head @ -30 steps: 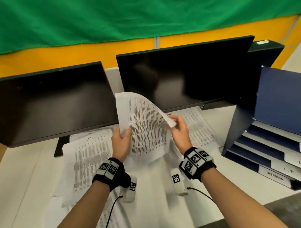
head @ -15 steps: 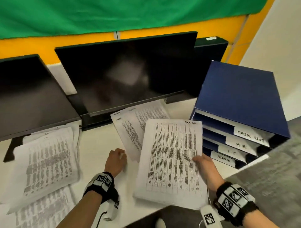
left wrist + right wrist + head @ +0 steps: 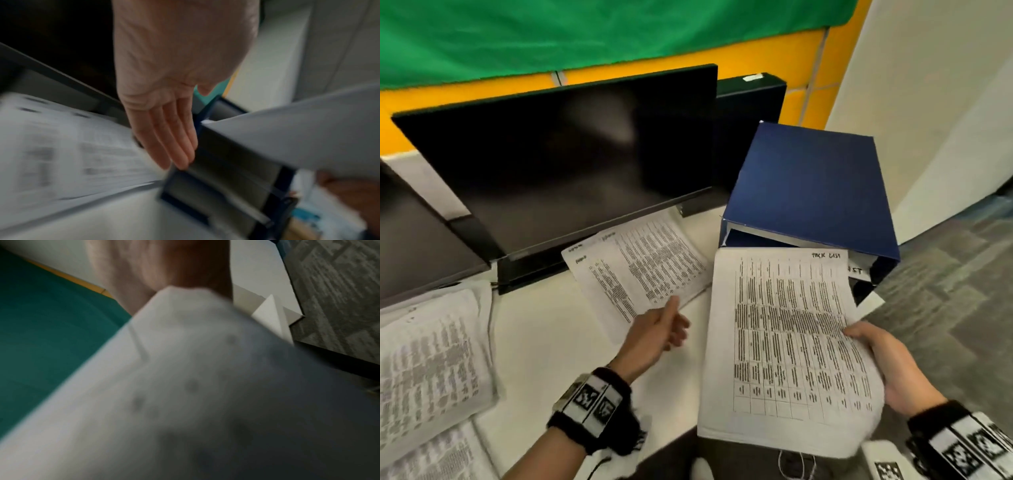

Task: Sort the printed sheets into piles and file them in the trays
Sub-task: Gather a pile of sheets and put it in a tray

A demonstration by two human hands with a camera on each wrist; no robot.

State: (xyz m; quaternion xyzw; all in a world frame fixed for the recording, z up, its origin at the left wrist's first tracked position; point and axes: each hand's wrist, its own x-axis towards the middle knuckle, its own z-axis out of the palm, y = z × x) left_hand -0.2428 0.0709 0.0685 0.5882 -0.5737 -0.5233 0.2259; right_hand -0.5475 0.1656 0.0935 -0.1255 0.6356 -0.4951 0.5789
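Desk (image 3: 571,346): white, crowded; monitor (image 3: 571,161) at the back. Blue tray stack (image 3: 811,185) is set at the right end, slots facing the person. Most of the labels are hidden by the held paper; part of one label shows at the stack's right edge.

Sheaf (image 3: 787,342), headed by hand "Task List", is held above the desk's front edge, its top edge just in front of the upper slot. It is gripped at its right edge by the right hand (image 3: 890,370), thumb on top, fingers beneath. In the right wrist view only blurred paper is seen below the palm.

A loose pile (image 3: 640,267) is lying under the monitor; more piles (image 3: 431,363) lie at the left.

Left hand (image 3: 657,329): empty, fingers straight and relaxed, hovering over the near corner of the loose pile.

Judged step: the sheaf is to be filed in the matching tray.

- Label should be checked first; it is covered now.
- Sheaf should be levelled and squared; the near corner is sagging.
- Left hand would be best brought under the free left edge, so the leading edge is fed flat.
- Risk: top sheets curled or caught on the slot lip if pushed one-handed.
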